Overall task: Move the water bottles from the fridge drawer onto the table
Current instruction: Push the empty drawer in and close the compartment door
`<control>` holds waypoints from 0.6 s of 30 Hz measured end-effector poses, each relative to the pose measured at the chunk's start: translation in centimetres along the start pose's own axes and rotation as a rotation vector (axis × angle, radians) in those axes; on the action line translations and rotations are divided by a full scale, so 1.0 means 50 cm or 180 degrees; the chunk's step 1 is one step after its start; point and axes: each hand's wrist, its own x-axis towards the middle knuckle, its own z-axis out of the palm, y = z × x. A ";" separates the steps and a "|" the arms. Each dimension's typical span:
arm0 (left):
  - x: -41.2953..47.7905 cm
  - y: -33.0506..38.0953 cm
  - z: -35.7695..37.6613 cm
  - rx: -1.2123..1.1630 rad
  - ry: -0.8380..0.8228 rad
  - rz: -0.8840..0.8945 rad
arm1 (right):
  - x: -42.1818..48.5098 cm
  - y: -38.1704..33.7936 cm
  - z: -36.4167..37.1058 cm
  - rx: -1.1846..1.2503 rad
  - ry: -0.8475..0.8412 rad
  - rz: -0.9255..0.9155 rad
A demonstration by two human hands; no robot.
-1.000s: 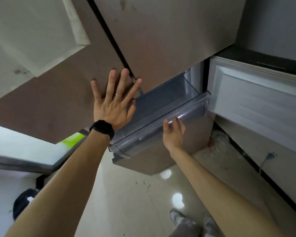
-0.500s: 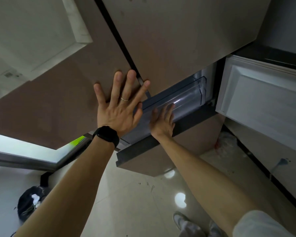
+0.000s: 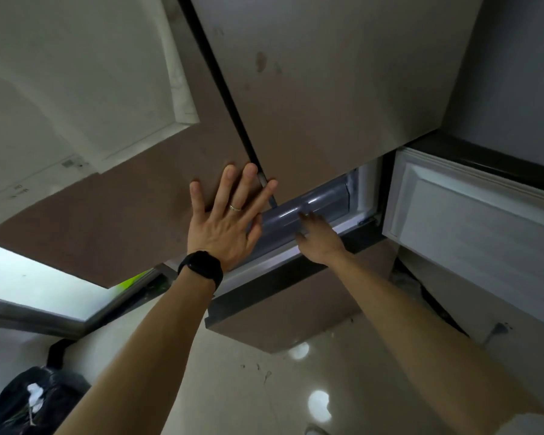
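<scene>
Now I am pressing my right hand [image 3: 319, 238], fingers together and flat, against the grey plastic front of the fridge drawer [image 3: 308, 208], which sits nearly flush inside the fridge. My left hand [image 3: 230, 221], fingers spread wide and holding nothing, is bracing flat on the brown fridge door [image 3: 132, 215]. No water bottles are showing, so I am judging them already out. Next, swinging the open lower door [image 3: 471, 221] shut.
</scene>
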 end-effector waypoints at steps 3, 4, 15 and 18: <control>0.001 -0.001 -0.011 -0.0097 -0.0060 -0.0016 | -0.089 0.016 -0.086 -0.0204 0.0374 -0.0285; 0.002 0.001 -0.016 -0.0168 -0.0064 -0.0024 | -0.123 0.022 -0.119 -0.0339 0.0521 -0.0360; 0.147 0.102 -0.126 -0.0838 0.0172 -0.0131 | -0.296 0.109 -0.484 -0.1300 0.1832 0.0056; 0.210 0.128 -0.147 -0.0880 -0.0046 -0.0161 | -0.294 0.147 -0.513 -0.1560 0.1394 0.0695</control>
